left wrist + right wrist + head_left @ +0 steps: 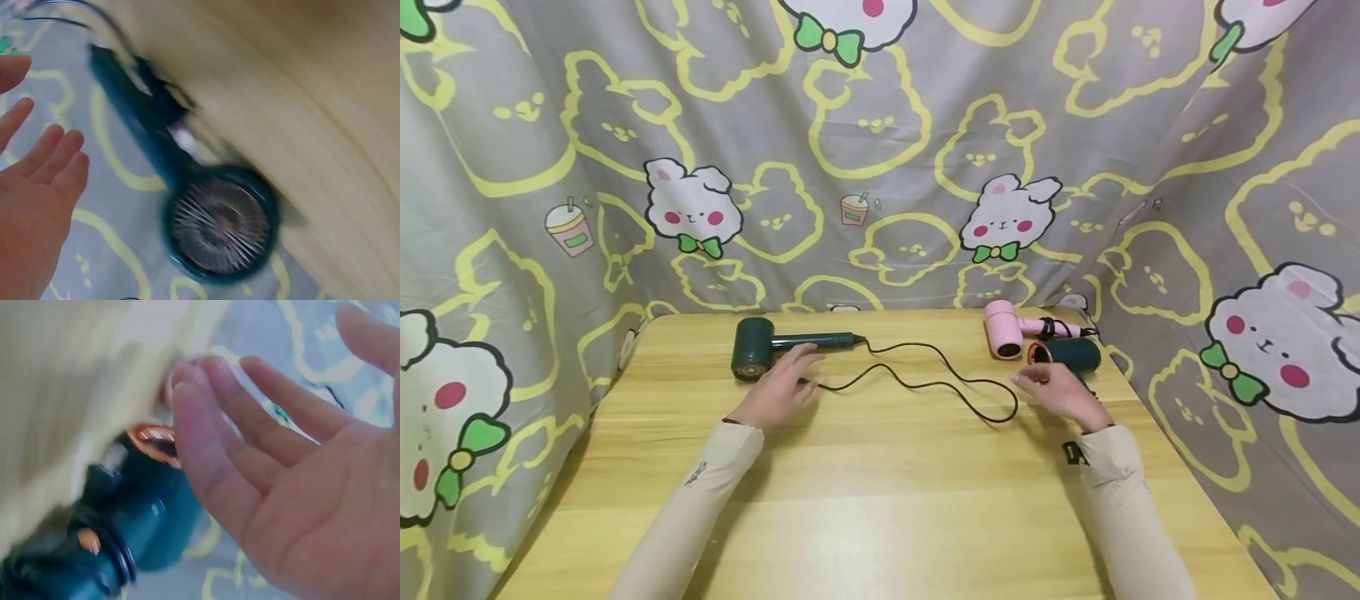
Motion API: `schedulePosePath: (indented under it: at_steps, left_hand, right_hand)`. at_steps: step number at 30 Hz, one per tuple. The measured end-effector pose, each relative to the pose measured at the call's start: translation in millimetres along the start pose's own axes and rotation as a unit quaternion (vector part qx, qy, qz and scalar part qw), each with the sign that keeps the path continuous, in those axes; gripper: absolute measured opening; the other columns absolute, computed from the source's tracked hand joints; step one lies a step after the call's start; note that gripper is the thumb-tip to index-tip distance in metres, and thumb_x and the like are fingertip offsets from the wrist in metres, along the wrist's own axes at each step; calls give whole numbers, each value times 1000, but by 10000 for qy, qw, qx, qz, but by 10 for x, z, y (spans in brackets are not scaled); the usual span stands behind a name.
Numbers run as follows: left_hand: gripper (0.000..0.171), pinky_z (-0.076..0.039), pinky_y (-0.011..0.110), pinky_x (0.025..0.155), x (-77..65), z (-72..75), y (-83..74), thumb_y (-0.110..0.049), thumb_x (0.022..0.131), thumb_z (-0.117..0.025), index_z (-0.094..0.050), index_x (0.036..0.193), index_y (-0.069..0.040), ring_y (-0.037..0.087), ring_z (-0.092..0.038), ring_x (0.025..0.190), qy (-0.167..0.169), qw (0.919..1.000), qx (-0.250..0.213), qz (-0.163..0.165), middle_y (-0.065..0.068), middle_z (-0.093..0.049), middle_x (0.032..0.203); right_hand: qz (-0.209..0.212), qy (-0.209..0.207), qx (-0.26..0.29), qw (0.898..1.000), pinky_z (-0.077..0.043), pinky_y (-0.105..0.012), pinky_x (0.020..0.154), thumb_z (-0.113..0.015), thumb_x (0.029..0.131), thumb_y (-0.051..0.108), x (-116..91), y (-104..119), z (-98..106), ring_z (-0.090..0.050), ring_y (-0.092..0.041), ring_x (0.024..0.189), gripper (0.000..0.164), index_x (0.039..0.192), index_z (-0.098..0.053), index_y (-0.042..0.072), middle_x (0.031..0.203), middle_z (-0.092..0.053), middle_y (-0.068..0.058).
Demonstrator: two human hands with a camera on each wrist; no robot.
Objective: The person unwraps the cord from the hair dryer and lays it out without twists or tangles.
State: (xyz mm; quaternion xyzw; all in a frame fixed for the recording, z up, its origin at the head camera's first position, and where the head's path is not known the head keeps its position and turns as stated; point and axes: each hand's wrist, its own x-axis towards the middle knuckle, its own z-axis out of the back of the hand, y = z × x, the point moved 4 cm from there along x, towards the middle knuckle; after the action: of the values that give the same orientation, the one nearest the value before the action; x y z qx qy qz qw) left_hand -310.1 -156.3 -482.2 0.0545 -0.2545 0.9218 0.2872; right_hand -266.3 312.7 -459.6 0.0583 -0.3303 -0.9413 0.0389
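Note:
A dark green hair dryer (752, 343) lies at the far left of the table, its handle pointing right and its black cord (977, 412) looping across the wood. My left hand (778, 390) is just in front of that handle, fingers spread and apart from it in the left wrist view, where the dryer's round grille (222, 226) shows. Over on the right, my right hand (1063, 396) hovers by a second green hair dryer (1081, 354) with a copper-coloured rim. Its fingers (212, 437) are loosely bent and hold nothing. A cord is wrapped round that dryer's handle.
A pink hair dryer (1002, 321) with its cord wound on the handle lies behind the right-hand green one. Patterned grey curtains (880, 200) hang close behind and beside the wooden table (880, 517).

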Motion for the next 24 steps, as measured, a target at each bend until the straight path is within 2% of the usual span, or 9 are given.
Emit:
schedulePosePath:
  at_steps: [3, 7, 11, 15, 17, 19, 21, 24]
  left_hand:
    - [45, -53, 52, 103, 100, 5, -162, -18, 104, -62, -54, 147, -8, 37, -51, 141, 86, 9979, -634, 50, 14, -41, 159]
    - [42, -43, 55, 115, 250, -32, -440, -23, 105, -61, -56, 145, -10, 35, -48, 144, 141, 9917, -1275, -88, 13, -48, 155]
    - [42, -41, 55, 117, 428, -112, -732, -29, 106, -60, -57, 144, -11, 35, -50, 142, 180, 9769, -2124, -151, 14, -53, 151]
    - [43, -42, 52, 117, 643, -248, -1040, -33, 108, -57, -56, 145, -11, 34, -54, 138, 421, 9500, -3092, -123, 12, -55, 149]
    - [43, -44, 51, 116, 754, -339, -1198, -34, 108, -54, -56, 146, -14, 32, -56, 137, 559, 9367, -3456, -45, 10, -55, 149]
    - [42, -44, 52, 115, 864, -441, -1352, -35, 109, -53, -56, 146, -16, 32, -57, 136, 634, 9235, -3783, 65, 8, -56, 149]
    - [43, -42, 51, 117, 971, -559, -1490, -35, 109, -52, -55, 148, -16, 31, -57, 137, 655, 9093, -4104, 202, 7, -57, 150]
    - [45, -39, 50, 120, 1136, -771, -1685, -33, 111, -49, -53, 150, -11, 31, -55, 139, 614, 8853, -4597, 332, 11, -56, 151]
  right_hand:
    - [-2, -196, 433, 9989, -57, -42, 86, -53, 107, 45, -174, -51, 218, -67, -37, 111, 61, 140, -57, -6, 129, -66, -30]
    - [-349, -417, 827, 9951, -61, -36, 82, -49, 109, 45, -444, -217, 456, -70, -32, 108, 65, 147, -49, -8, 134, -62, -34]
    - [-784, -772, 1044, 9884, -61, -38, 86, -44, 109, 47, -687, -446, 590, -67, -39, 115, 70, 150, -43, -9, 141, -56, -36]
    - [-1250, -967, 997, 9824, -59, -34, 85, -40, 109, 50, -917, -734, 599, -60, -47, 124, 74, 151, -41, -11, 145, -52, -38]
    - [-1494, -987, 936, 9794, -54, -29, 83, -39, 109, 52, -1021, -886, 565, -56, -49, 127, 76, 152, -40, -11, 147, -48, -38]
    - [-1730, -979, 981, 9751, -52, -27, 81, -40, 108, 53, -1098, -1020, 504, -55, -49, 127, 77, 153, -38, -10, 148, -46, -39]
    - [-1943, -871, 1022, 9717, -52, -32, 85, -41, 107, 55, -1151, -1119, 427, -53, -50, 129, 80, 155, -34, -10, 150, -43, -40]
    - [-2127, -770, 926, 9697, -52, -47, 96, -48, 106, 54, -1186, -1198, 321, -51, -53, 131, 84, 155, -31, -12, 148, -44, -41]
